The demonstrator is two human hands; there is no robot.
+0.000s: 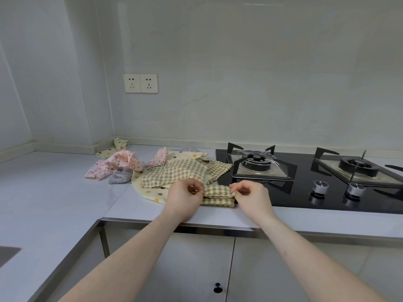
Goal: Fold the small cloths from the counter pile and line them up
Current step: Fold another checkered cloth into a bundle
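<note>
From the head view, the small green-and-cream checked cloth point(219, 194), already folded to a narrow band, lay on the near part of the pale grey counter point(54, 192), its long axis running left to right, just at the near left corner of the black glass gas hob point(305, 192); the left hand point(185, 196) pinched its left end and the right hand point(250, 196) pinched its right end, each with fingers curled tight on the upper layer, which was lifted a little above the layer beneath; both hands sat equally near, one at each end, so I judged the coming move to be a fold across the long axis or a laying flat of the top layer; just beyond lay the loose pile point(174, 171): a larger green checked cloth point(178, 173) over a cream dotted cloth point(150, 192), with pink flowered cloths point(117, 164) and a small grey dotted cloth point(120, 176) to the far left; no finished row of folded cloths showed yet; behind stood a pale wall with a white double socket point(140, 83), and white cabinet doors point(196, 269) hung below the counter's steel edge.
</note>
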